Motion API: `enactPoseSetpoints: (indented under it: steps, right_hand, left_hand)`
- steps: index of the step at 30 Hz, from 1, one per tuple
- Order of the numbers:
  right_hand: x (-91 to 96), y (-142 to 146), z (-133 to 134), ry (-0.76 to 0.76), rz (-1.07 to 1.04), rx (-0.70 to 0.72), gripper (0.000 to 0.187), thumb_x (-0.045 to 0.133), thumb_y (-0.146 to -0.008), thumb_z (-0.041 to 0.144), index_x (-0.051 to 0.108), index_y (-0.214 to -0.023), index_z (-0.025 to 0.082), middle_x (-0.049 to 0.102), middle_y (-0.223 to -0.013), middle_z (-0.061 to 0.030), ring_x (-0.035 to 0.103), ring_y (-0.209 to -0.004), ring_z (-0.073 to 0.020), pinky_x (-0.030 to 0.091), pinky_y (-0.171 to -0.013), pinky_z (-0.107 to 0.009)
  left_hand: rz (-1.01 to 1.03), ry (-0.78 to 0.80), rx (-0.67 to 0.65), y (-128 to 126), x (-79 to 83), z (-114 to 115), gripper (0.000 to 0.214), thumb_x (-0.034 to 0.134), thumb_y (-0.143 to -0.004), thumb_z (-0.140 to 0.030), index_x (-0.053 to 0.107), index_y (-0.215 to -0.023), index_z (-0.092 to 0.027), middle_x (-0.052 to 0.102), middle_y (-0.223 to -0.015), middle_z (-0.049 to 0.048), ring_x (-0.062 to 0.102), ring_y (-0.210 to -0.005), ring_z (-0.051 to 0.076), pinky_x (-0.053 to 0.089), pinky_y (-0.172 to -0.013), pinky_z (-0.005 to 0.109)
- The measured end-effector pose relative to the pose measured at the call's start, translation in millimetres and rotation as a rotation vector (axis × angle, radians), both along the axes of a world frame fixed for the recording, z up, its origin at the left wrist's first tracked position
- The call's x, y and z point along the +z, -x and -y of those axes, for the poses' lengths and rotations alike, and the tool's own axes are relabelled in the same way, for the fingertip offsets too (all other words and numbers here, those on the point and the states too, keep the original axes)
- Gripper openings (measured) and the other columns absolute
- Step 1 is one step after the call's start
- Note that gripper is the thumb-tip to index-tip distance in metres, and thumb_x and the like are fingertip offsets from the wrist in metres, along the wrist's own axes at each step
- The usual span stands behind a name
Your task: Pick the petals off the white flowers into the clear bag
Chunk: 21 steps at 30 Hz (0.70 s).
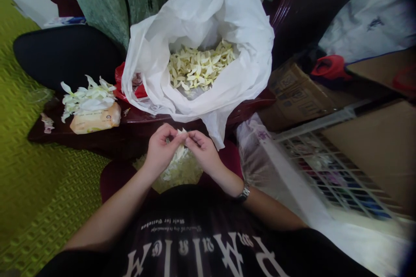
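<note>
Pale petal [182, 131] between the fingers [172, 131]

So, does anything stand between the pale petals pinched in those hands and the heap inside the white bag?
Yes: the crumpled front wall of the white plastic bag rises between the petals, pinched by the left hand and right hand, and the heap of petals. The bag's mouth above is open.

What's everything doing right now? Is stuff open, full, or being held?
left hand: pinching a loose petal
right hand: pinching the same petal
white plastic bag: open, holding petals
pale petals: heaped inside the bag
red plastic bag: crumpled
wristwatch: strapped on the right wrist
</note>
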State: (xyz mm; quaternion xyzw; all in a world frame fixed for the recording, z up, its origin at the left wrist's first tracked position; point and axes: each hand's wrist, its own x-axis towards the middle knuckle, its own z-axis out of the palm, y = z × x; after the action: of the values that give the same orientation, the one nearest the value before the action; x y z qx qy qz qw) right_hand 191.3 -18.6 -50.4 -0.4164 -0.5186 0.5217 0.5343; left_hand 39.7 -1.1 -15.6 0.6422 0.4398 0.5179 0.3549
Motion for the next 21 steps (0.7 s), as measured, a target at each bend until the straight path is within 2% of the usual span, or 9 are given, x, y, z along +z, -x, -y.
enactPoseSetpoints:
  steps: [3, 5, 9, 12, 15, 21]
  right_hand:
    - [-0.6, 3.7, 0.6, 0.028, -0.079, 0.022, 0.020, 0.067, -0.090, 0.043, 0.068, -0.092, 0.023, 0.068, -0.086, 0.0000, 0.062, -0.080, -0.0161, 0.049, -0.078, -0.030]
    - [-1.1, 5.6, 0.8, 0.036, -0.103, -0.011, 0.020, 0.070, -0.088, 0.043, 0.068, -0.089, 0.023, 0.068, -0.083, 0.0008, 0.062, -0.078, -0.0158, 0.049, -0.076, -0.029]
    - [2.2, 3.9, -3.5, 0.030, -0.206, -0.209, 0.021, 0.071, -0.088, 0.045, 0.067, -0.085, 0.024, 0.069, -0.081, 0.0015, 0.062, -0.075, -0.0156, 0.052, -0.077, -0.031]
    - [8.6, -1.6, -9.2, 0.035, -0.384, -0.336, 0.024, 0.073, -0.085, 0.047, 0.065, -0.083, 0.024, 0.073, -0.091, 0.0004, 0.067, -0.085, -0.0178, 0.055, -0.090, -0.037]
    - [14.7, -4.9, -12.0, 0.026, -0.438, -0.354, 0.023, 0.077, -0.082, 0.045, 0.067, -0.082, 0.024, 0.073, -0.091, 0.0003, 0.069, -0.088, -0.0181, 0.053, -0.098, -0.040]
    - [23.8, -11.4, -16.6, -0.020, -0.584, -0.406, 0.025, 0.078, -0.081, 0.046, 0.064, -0.082, 0.025, 0.075, -0.086, 0.0015, 0.071, -0.083, -0.0174, 0.056, -0.095, -0.042]
  left_hand:
    - [0.008, 0.014, 0.009, 0.6, -0.8, 0.3, 0.030, 0.081, -0.080, -0.028, 0.057, -0.064, -0.018, 0.052, -0.069, -0.0026, 0.048, -0.068, 0.013, 0.039, -0.066, 0.026]
    - [0.045, 0.063, 0.015, 0.7, -2.7, 0.9, 0.032, 0.083, -0.077, -0.030, 0.056, -0.065, -0.018, 0.051, -0.069, -0.0029, 0.048, -0.067, 0.012, 0.039, -0.065, 0.025]
    - [0.259, 0.182, 0.059, 3.6, -9.0, -0.1, 0.036, 0.084, -0.077, -0.035, 0.054, -0.068, -0.019, 0.052, -0.069, -0.0039, 0.049, -0.064, 0.011, 0.040, -0.064, 0.024]
    - [0.431, 0.144, 0.179, 10.1, -11.6, -2.2, 0.033, 0.083, -0.079, -0.036, 0.056, -0.071, -0.018, 0.055, -0.069, -0.0044, 0.047, -0.060, 0.009, 0.039, -0.060, 0.022]
    - [0.459, 0.088, 0.224, 16.3, -9.4, -2.6, 0.030, 0.085, -0.077, -0.035, 0.061, -0.074, -0.018, 0.059, -0.072, -0.0031, 0.050, -0.060, 0.008, 0.041, -0.059, 0.021]
    - [0.563, 0.038, 0.363, 28.7, 0.6, -4.5, 0.035, 0.083, -0.079, -0.042, 0.058, -0.077, -0.019, 0.059, -0.065, -0.0050, 0.050, -0.053, 0.007, 0.042, -0.054, 0.019]
